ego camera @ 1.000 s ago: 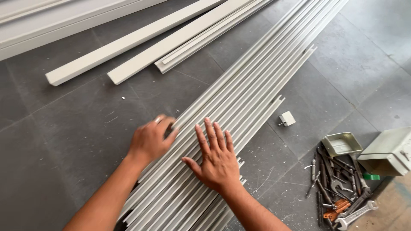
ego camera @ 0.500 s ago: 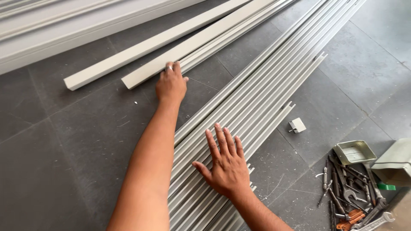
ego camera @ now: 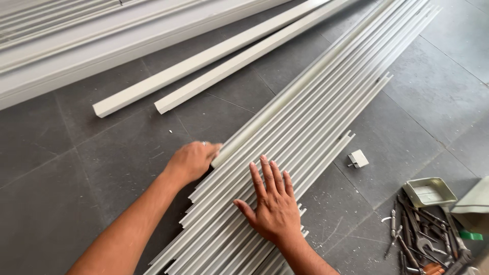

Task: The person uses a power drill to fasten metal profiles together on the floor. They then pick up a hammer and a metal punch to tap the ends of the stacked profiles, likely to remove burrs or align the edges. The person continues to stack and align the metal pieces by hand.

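Observation:
A bundle of long white metal profiles [ego camera: 326, 117] lies diagonally on the dark tiled floor [ego camera: 61, 168]. My right hand [ego camera: 272, 206] rests flat on the bundle's near part, fingers spread, holding nothing. My left hand [ego camera: 191, 160] is curled around the near end of one long white profile [ego camera: 285, 99] that lies along the left edge of the bundle. Two separate white box profiles [ego camera: 204, 58] lie side by side on the floor further left.
Wide white frame sections [ego camera: 91, 46] fill the top left. A small white bracket [ego camera: 358, 158] lies right of the bundle. At the lower right are a metal tray [ego camera: 429, 191], a heap of wrenches and hand tools [ego camera: 423, 239] and a pale box [ego camera: 476, 203].
My left hand reached out to the far profiles, then came back near with one profile in its grip, which now lies on the bundle's left edge. My right hand stayed flat on the bundle.

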